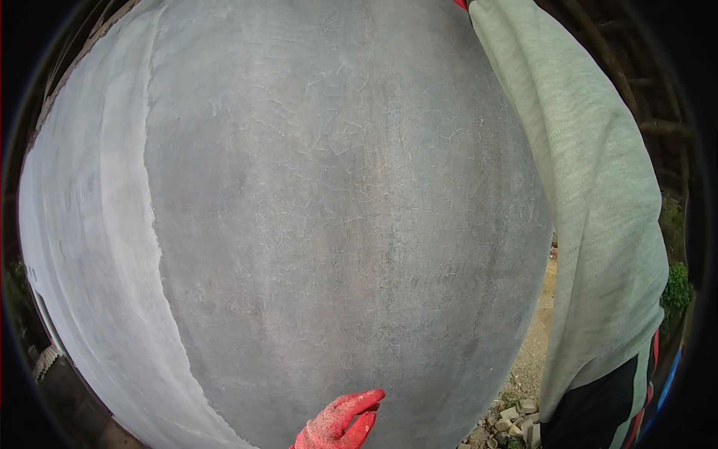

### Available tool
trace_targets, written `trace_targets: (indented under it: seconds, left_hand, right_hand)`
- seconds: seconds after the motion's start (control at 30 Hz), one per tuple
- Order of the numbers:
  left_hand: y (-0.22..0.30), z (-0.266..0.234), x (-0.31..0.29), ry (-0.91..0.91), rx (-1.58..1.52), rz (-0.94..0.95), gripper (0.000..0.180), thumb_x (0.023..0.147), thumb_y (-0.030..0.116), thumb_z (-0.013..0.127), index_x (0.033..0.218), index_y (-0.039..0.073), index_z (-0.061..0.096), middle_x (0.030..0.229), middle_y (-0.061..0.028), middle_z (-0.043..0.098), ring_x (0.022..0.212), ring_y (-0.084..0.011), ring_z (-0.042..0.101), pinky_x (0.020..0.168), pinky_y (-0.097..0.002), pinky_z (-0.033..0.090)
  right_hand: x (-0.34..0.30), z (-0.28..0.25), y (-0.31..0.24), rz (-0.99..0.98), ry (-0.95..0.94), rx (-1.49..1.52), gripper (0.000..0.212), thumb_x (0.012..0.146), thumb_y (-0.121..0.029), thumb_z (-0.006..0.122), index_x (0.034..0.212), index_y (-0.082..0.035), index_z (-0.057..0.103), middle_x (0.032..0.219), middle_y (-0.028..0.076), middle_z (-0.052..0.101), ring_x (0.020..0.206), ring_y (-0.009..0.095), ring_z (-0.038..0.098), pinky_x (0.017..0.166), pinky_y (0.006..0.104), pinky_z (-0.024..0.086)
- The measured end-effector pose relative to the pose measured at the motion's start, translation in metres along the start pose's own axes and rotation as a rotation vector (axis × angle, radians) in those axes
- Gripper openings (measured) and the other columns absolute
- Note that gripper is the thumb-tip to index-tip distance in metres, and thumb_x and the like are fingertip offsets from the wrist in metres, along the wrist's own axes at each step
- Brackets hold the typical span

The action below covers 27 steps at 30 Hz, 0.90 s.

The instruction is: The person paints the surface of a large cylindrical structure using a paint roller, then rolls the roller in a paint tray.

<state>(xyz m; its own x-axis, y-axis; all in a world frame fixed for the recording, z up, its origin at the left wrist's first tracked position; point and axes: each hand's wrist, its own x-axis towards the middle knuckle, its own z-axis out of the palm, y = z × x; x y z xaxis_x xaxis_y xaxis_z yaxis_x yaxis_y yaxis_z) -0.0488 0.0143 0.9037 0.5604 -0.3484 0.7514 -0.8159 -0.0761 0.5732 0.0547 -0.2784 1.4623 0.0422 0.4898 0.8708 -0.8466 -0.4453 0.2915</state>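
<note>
A tall grey wall surface (336, 202), webbed with fine cracks, takes up most of the head view. Along its left side runs a paler, smoother coat (123, 187) with a ragged edge. Low in the middle, my left hand (338, 423) wears a dusty red glove. Its fingers and thumb point right, with a gap between them and nothing seen in them. On the right, a pale grey-green sleeve (598, 194) reaches up to the top edge. There only a sliver of my red-gloved right hand (461, 3) shows; its fingers and anything they hold are out of sight.
Broken stones (516, 420) lie on sandy ground (537, 344) beyond the wall's lower right edge. Dark trousers with a side stripe (602, 404) show below the sleeve. A green bush (677, 288) stands at the far right, and roof poles (636, 82) cross above it.
</note>
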Motion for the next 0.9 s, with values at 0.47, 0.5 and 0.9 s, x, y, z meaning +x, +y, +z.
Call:
trace_targets:
  seconds: [0.47,0.5,0.9]
  left_hand:
    - [-0.006,-0.038,-0.033,-0.014,-0.070,-0.014,0.026,0.093,0.002,0.053,0.119,-0.003,0.058,0.109,-0.0141,0.063,0.098,-0.0211,0.062,0.086,-0.0288,0.048]
    - [-0.007,-0.045,-0.039,-0.016,-0.111,-0.026,0.027,0.093,0.001,0.052,0.119,-0.003,0.058,0.110,-0.0142,0.062,0.099,-0.0209,0.062,0.087,-0.0289,0.048]
    - [-0.012,-0.107,-0.065,-0.174,-0.491,-0.137,0.029,0.095,0.001,0.049,0.123,-0.004,0.054,0.115,-0.0144,0.059,0.102,-0.0208,0.061,0.089,-0.0300,0.048]
  right_hand:
    - [-0.127,-0.120,-0.027,0.672,-0.116,2.767,0.027,0.092,-0.034,0.055,0.078,-0.010,0.059,0.057,0.001,0.050,0.049,0.017,0.051,0.046,0.0303,0.043]
    - [-0.141,-0.159,-0.040,0.900,-0.088,2.364,0.027,0.089,-0.032,0.059,0.076,-0.008,0.060,0.058,0.005,0.054,0.053,0.020,0.056,0.049,0.0332,0.046]
    - [-0.234,-0.323,-0.150,1.067,-0.529,1.976,0.047,0.096,-0.019,0.046,0.142,-0.022,0.043,0.075,-0.002,0.052,0.055,0.004,0.044,0.045,0.0204,0.039]
